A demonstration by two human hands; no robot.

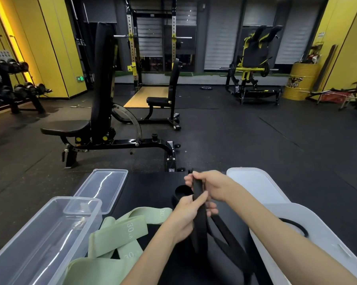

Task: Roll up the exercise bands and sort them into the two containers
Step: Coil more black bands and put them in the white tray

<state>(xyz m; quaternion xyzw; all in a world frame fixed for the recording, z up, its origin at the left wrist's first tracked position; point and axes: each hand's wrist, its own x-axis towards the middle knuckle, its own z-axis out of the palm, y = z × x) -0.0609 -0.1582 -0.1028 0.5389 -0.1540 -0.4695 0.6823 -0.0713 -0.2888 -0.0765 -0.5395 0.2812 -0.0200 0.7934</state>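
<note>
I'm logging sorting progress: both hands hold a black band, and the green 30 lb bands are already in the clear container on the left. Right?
Not quite. The head view shows the green 30 lb bands lying on the black mat beside the clear container, not in it. Both hands, left and right, do hold the black band.

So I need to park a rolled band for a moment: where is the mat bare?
Bare mat lies between the clear lid and the hands. Nearer, the green bands and black band crowd it.

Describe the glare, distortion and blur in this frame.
Head view: white streaks of glare on the clear lid and clear bin; wide-angle bending curves the yellow walls at the edges; dim gym, black band lost against the dark mat; both hands sharp, green bands' print readable.
</note>
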